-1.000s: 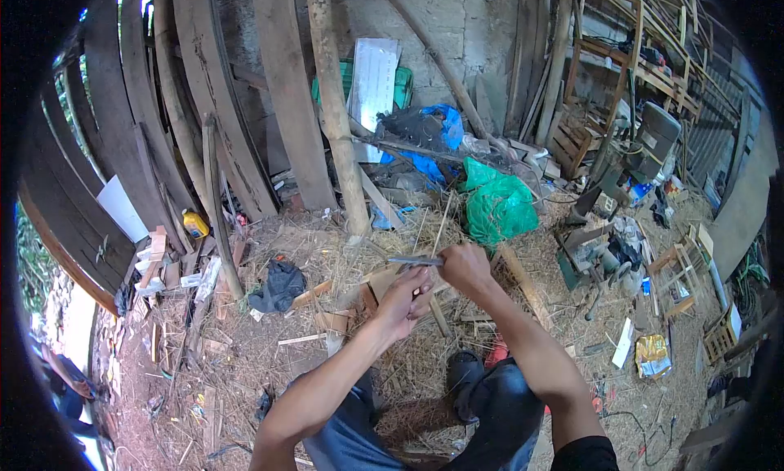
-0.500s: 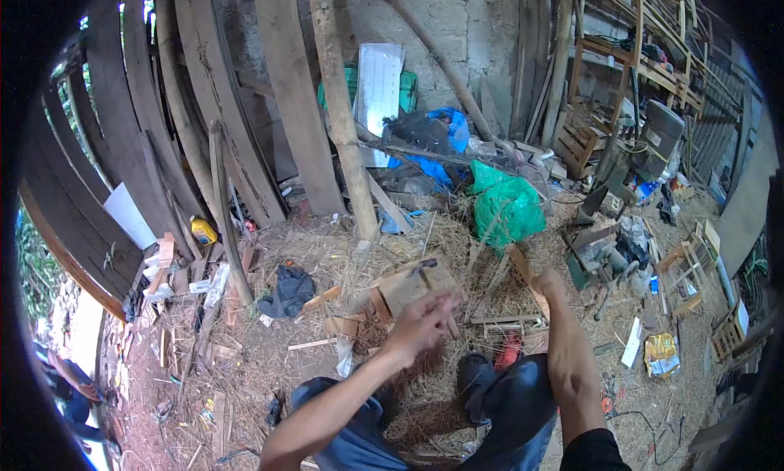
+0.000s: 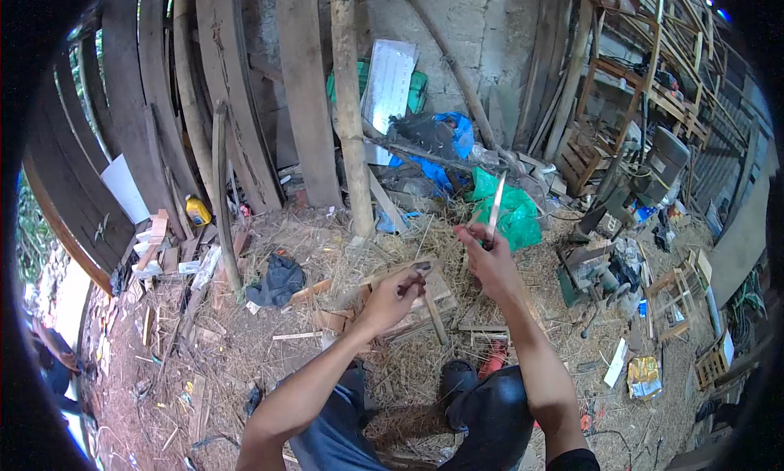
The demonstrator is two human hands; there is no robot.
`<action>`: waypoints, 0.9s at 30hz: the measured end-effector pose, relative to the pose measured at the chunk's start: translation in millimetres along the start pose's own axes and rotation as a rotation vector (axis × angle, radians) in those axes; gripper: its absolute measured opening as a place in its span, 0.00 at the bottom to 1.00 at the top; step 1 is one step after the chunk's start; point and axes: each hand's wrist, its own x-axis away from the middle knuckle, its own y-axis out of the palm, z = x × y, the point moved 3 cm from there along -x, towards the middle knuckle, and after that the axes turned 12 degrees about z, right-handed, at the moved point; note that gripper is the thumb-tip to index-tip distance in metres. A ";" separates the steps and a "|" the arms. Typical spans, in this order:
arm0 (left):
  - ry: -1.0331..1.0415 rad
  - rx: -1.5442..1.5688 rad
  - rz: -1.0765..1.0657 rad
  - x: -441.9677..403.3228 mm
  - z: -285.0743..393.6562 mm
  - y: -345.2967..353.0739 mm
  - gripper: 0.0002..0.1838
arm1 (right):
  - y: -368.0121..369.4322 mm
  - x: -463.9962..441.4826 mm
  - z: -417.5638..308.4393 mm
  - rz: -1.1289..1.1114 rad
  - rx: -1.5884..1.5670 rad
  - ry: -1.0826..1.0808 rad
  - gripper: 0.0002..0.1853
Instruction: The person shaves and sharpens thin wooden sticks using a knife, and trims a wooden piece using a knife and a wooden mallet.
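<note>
My right hand (image 3: 492,267) is closed around the handle of a knife (image 3: 496,206), whose narrow blade points upward in front of the green plastic bag (image 3: 516,214). To its left, my left hand (image 3: 390,301) has curled fingers. A thin wood strip (image 3: 435,318) slants down from beside those fingers and appears to be in their grip, though the contact is partly hidden. Something small and dark (image 3: 421,268) shows at the left fingertips. Behind and below the hands is a wooden block or box (image 3: 443,290) on the straw.
Wooden planks (image 3: 306,95) and a pole (image 3: 349,120) stand ahead. A black plastic bag (image 3: 278,281) lies left, with a yellow bottle (image 3: 197,210) farther back. Small wooden crates (image 3: 676,295) and a gold packet (image 3: 644,377) lie right. Another person's arm (image 3: 55,344) shows far left.
My right hand has moved left and turned, so the knife blade now stands upright. My left hand has shifted slightly left and up. The camera view has shifted a little.
</note>
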 end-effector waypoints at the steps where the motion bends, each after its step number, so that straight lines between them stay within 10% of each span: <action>1: 0.138 -0.121 0.040 -1.7 5.9 -2.4 0.11 | 3.7 1.2 3.4 -0.014 0.034 0.061 0.12; 4: 0.294 -0.268 0.155 -9.4 26.4 -8.7 0.09 | 18.9 -12.7 45.6 -0.054 0.148 -0.413 0.09; 12: 0.458 -0.265 0.388 -26.0 38.0 -16.4 0.08 | 41.5 -5.7 87.4 -0.189 0.333 -0.416 0.09; 21: 0.193 -0.036 0.395 -38.7 3.9 -25.2 0.07 | 69.0 6.3 64.1 -0.181 0.501 -0.407 0.14; 27: 0.238 -0.127 0.479 -42.5 -21.2 -29.8 0.07 | 72.6 12.0 63.8 -0.248 0.453 -0.057 0.12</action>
